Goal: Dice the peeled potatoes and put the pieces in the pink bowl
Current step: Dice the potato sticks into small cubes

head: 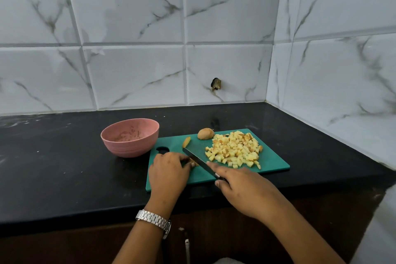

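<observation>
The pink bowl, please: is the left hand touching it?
Apart. The head view shows bare counter and board between the left hand and the pink bowl.

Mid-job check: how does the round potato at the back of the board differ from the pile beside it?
The round potato is one uncut, tan lump; the pile is many small pale-yellow cubes. The round potato sits at the far edge of the green board; the pile spreads over its right half. Both lie on the board, neither in the pink bowl.

glossy marble-look tiles [132,73], polished black countertop [64,167]
</observation>
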